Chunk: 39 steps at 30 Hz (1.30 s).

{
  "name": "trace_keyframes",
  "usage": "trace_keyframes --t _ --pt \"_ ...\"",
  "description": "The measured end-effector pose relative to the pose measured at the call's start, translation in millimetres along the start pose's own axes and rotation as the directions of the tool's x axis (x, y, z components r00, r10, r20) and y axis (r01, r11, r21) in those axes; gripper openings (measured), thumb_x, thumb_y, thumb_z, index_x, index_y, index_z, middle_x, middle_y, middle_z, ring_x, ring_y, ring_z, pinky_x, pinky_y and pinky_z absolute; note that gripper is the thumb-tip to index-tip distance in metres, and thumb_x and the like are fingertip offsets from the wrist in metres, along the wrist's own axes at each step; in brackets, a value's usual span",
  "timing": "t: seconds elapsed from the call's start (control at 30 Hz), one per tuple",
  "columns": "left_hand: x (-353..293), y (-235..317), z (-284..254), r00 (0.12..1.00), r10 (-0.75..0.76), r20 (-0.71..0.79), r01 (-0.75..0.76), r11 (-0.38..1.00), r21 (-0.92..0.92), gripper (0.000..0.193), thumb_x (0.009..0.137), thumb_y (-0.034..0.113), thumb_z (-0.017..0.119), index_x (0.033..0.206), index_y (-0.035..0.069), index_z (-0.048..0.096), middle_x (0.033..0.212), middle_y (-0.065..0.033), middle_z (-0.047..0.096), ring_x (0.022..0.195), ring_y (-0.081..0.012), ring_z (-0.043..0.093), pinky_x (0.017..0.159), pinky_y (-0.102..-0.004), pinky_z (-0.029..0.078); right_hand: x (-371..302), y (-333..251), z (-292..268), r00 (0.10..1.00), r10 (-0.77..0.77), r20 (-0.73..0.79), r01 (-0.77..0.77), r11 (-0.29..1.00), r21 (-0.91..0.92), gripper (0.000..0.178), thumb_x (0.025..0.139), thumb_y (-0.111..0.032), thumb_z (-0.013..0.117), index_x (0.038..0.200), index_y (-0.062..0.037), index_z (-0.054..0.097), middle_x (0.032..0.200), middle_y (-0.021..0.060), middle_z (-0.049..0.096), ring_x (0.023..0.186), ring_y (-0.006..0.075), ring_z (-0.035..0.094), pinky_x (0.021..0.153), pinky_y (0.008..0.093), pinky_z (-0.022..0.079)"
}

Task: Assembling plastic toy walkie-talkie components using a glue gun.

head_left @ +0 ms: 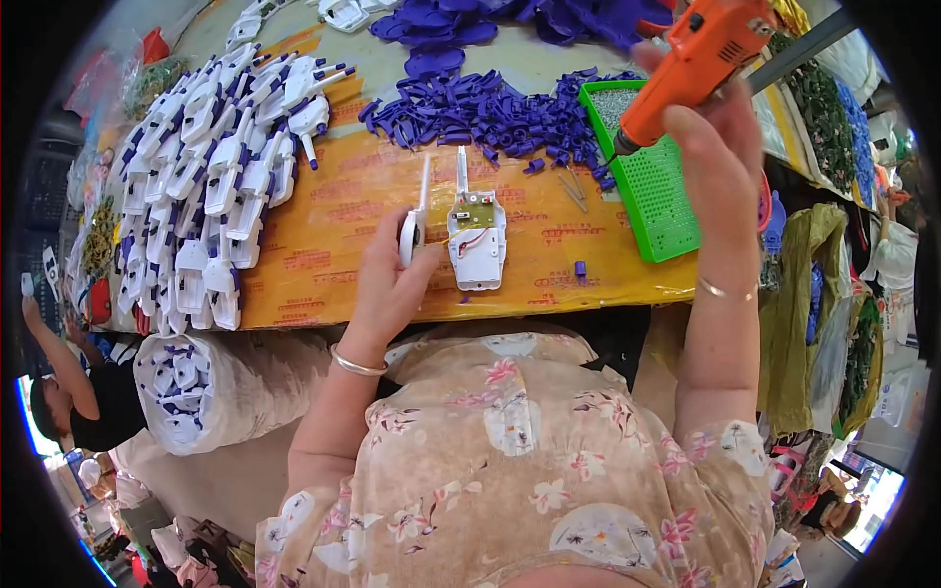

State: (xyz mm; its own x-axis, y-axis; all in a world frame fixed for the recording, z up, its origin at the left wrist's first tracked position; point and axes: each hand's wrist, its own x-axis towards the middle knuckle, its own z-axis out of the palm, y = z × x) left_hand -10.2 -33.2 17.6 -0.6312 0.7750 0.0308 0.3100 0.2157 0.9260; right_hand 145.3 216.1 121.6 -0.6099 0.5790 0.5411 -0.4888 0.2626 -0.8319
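Note:
My left hand (392, 289) pinches a white plastic housing half (417, 220) with a long narrow stem, held on edge just above the table. Right beside it lies another white housing half (477, 263), stem pointing away from me, its inside up with a small circuit board (476, 218) and thin wires. Raised at the upper right, my right hand (720, 132) is wrapped round an orange electric screwdriver (691, 73). Its bit points down and left, over the edge of a green perforated tray (676, 211) with small metal screws (614, 104) at its far end.
Many white devices with purple parts (211, 176) are piled at the left. Small purple plastic pieces (461, 113) lie heaped across the back, larger purple pieces (441, 29) behind them. A single purple piece (580, 269) sits near the front edge. A full white sack (235, 392) stands lower left.

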Motion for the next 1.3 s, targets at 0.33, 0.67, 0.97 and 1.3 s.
trace_keyframes --t 0.33,0.67,0.97,1.3 --pt "3.1 2.8 -19.1 0.988 -0.153 0.017 0.149 0.979 0.137 0.024 0.082 0.006 0.056 0.105 -0.002 0.050 0.080 -0.0115 0.058 0.066 -0.0225 0.061 0.060 -0.0312 0.049 -4.6 -6.6 -1.3 0.961 0.131 0.242 -0.175 0.969 0.173 0.018 0.070 -0.003 0.060 0.086 0.0043 0.057 0.078 0.0112 0.061 0.065 0.0171 0.058 0.062 0.0303 0.049" --pt "19.7 89.8 -38.8 0.917 0.373 0.142 -0.391 0.911 0.132 0.022 0.079 0.002 0.063 0.099 -0.004 0.056 0.083 -0.0067 0.062 0.076 -0.0121 0.060 0.067 -0.0238 0.048 -4.6 -16.0 15.2 0.828 0.098 0.553 -0.503 0.566 0.653 0.054 0.077 -0.045 0.062 0.099 0.0033 0.053 0.076 0.0146 0.057 0.060 0.0278 0.058 0.060 0.0380 0.048" --pt "33.7 197.2 -4.1 0.545 0.838 0.016 -0.837 0.544 0.057 0.027 0.074 -0.002 0.065 0.100 0.000 0.057 0.082 -0.0124 0.057 0.070 -0.0241 0.059 0.061 -0.0301 0.047 -17.3 -15.0 28.2 0.703 -0.100 0.704 -0.636 0.352 0.686 0.063 0.081 -0.050 0.054 0.105 0.0082 0.054 0.074 0.0174 0.057 0.055 0.0268 0.057 0.050 0.0344 0.047" --pt "36.5 188.6 -2.1 0.192 0.981 -0.037 -0.959 0.196 0.203 0.033 0.069 -0.008 0.065 0.101 -0.005 0.059 0.093 -0.0178 0.061 0.078 -0.0266 0.061 0.068 -0.0305 0.050 -29.1 -20.7 45.6 0.756 -0.018 0.655 -0.598 0.390 0.701 0.063 0.081 -0.051 0.055 0.110 0.0048 0.052 0.073 0.0176 0.056 0.052 0.0223 0.054 0.047 0.0315 0.044"
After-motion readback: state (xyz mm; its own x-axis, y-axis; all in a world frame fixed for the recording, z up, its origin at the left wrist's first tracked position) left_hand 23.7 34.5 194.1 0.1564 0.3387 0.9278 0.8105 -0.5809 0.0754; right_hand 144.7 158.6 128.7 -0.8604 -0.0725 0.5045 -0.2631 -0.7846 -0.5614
